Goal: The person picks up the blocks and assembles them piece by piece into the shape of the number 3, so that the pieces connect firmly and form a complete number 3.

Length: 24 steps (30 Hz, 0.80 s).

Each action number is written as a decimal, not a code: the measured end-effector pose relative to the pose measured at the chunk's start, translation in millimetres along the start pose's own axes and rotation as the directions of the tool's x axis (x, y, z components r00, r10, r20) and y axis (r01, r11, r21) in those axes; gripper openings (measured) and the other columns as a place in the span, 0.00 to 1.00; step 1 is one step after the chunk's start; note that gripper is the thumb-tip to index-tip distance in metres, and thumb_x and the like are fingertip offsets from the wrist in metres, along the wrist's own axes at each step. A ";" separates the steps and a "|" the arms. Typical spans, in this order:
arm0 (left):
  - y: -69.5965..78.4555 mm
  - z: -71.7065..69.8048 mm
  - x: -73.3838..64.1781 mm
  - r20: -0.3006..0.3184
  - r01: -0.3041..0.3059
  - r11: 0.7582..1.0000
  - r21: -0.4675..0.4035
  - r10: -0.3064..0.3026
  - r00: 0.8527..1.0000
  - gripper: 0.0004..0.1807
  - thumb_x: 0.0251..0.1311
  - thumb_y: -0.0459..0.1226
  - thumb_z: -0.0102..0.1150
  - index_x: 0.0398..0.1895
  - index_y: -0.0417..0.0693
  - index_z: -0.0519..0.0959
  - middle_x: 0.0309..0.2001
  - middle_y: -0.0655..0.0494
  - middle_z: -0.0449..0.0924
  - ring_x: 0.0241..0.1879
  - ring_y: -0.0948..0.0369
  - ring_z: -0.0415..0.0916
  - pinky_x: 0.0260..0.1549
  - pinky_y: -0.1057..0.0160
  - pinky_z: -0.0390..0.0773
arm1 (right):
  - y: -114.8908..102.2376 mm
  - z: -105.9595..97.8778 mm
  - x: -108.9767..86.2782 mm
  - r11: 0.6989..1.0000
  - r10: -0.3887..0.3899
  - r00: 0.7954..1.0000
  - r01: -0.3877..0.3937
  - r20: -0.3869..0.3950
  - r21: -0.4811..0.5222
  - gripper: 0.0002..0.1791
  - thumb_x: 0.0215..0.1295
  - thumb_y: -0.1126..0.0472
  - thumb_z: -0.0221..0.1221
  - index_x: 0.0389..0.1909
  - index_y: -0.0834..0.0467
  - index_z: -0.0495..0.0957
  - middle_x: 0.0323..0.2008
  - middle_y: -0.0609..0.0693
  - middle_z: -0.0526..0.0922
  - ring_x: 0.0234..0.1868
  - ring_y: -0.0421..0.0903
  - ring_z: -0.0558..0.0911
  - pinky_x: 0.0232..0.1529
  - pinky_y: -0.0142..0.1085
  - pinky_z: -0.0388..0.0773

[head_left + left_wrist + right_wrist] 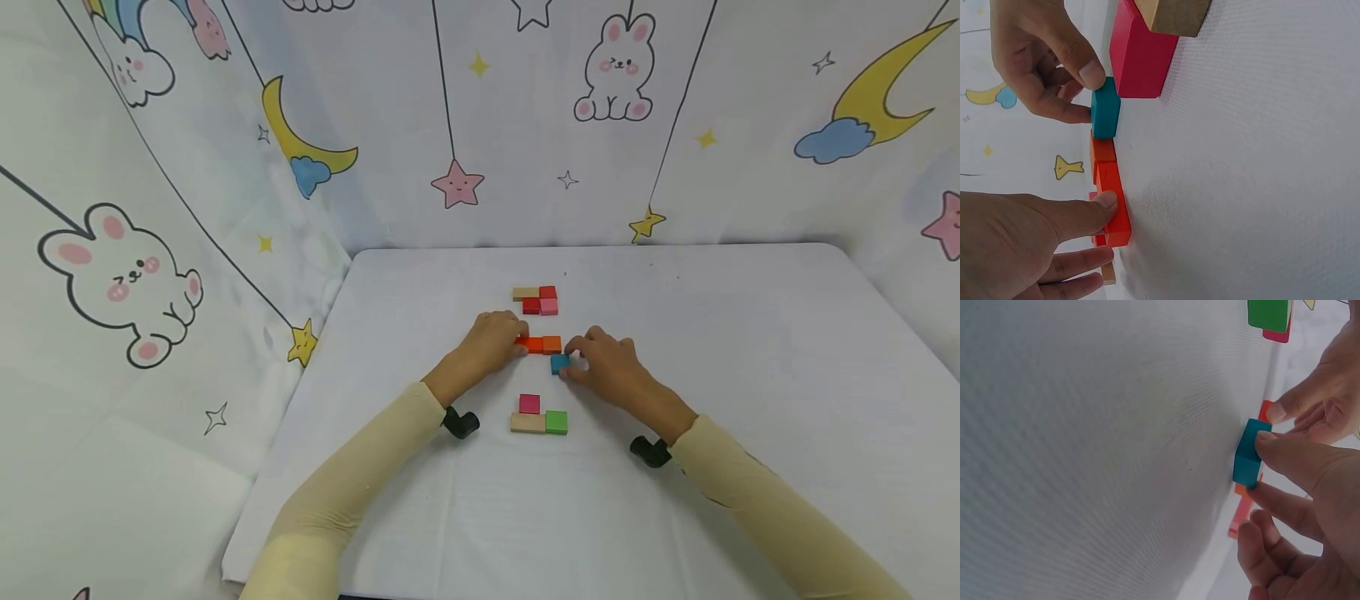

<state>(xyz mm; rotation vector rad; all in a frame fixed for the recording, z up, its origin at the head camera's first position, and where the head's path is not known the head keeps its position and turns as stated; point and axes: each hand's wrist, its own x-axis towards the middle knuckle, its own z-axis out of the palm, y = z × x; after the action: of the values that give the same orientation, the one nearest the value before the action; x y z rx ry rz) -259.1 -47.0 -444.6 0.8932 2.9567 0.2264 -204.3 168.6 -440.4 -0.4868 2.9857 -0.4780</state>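
Between the side edges of the table (750, 333), the left hand (491, 342) pinches a red-orange block (535, 345), the right hand (611, 368) a teal block (558, 364) beside an orange block (552, 344); aligning seems underway, calling for gentle placement

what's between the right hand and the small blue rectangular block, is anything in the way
Nothing visible: the right hand pinches the small blue rectangular block directly. The left hand holds the red-orange rectangular block, outside that grip.

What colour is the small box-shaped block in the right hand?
The block is teal, clearest in the right wrist view.
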 end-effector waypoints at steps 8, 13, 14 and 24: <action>-0.3 1.8 1.4 -0.001 -0.002 1.000 0.015 0.002 1.000 0.17 0.64 0.47 0.67 0.53 0.53 0.84 0.47 0.56 0.82 0.51 0.59 0.74 0.54 0.56 0.71 | 3.4 3.6 3.4 1.000 -0.004 1.000 0.004 -0.014 0.014 0.26 0.57 0.50 0.74 0.54 0.56 0.81 0.44 0.56 0.77 0.47 0.53 0.78 0.42 0.50 0.71; 0.7 1.3 1.7 0.004 0.000 1.000 0.020 -0.001 1.000 0.17 0.64 0.47 0.67 0.53 0.53 0.84 0.47 0.56 0.82 0.50 0.59 0.74 0.55 0.55 0.71 | 4.2 4.1 4.6 1.000 0.001 1.000 -0.001 -0.015 0.014 0.26 0.57 0.50 0.73 0.54 0.56 0.81 0.45 0.56 0.77 0.47 0.53 0.78 0.43 0.51 0.71; 0.8 1.1 1.6 0.005 0.002 1.000 0.020 -0.002 1.000 0.17 0.64 0.47 0.67 0.53 0.53 0.84 0.47 0.56 0.82 0.50 0.59 0.74 0.55 0.55 0.71 | 4.3 4.2 4.8 1.000 0.002 1.000 -0.002 -0.013 0.014 0.26 0.58 0.50 0.73 0.54 0.56 0.81 0.45 0.56 0.77 0.47 0.53 0.78 0.43 0.52 0.71; 1.2 -0.6 0.9 0.005 -0.002 1.000 0.020 0.002 1.000 0.17 0.64 0.47 0.67 0.53 0.53 0.84 0.46 0.57 0.82 0.50 0.59 0.74 0.54 0.56 0.71 | 5.3 6.1 5.4 1.000 -0.001 1.000 0.001 -0.026 0.009 0.26 0.58 0.50 0.73 0.54 0.55 0.81 0.45 0.56 0.77 0.47 0.54 0.78 0.44 0.53 0.71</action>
<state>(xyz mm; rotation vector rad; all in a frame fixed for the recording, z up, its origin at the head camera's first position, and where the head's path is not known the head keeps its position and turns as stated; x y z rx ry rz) -259.3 -45.5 -443.8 0.8975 2.9593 0.1944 -210.2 169.9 -448.0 -0.4852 3.0073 -0.5012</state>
